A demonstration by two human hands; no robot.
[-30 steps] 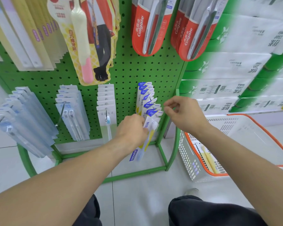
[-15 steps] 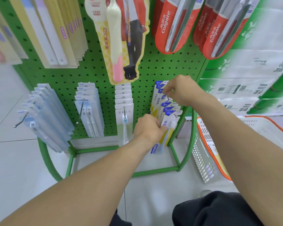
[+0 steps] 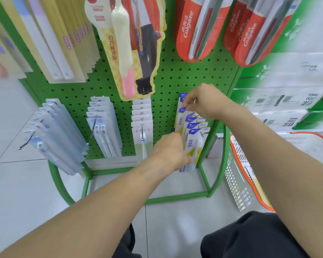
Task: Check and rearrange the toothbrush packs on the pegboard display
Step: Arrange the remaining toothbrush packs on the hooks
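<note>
A: Where are the blue-and-yellow toothbrush packs (image 3: 191, 138)?
B: Low right on the green pegboard (image 3: 168, 81) — left hand (image 3: 171, 151) clenched around the front ones, right hand (image 3: 203, 103) pinching a rear pack's top.

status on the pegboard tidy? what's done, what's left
Done, by the look of it: the three bottom-row hooks to the left, e.g. the white packs, hang in even stacks. In hand: the blue-yellow packs on the rightmost hook; left hand grips the front ones low, right hand pinches the tops at the back. Left: squaring that fanned stack. Upper rows are cropped, so unclear.
</note>
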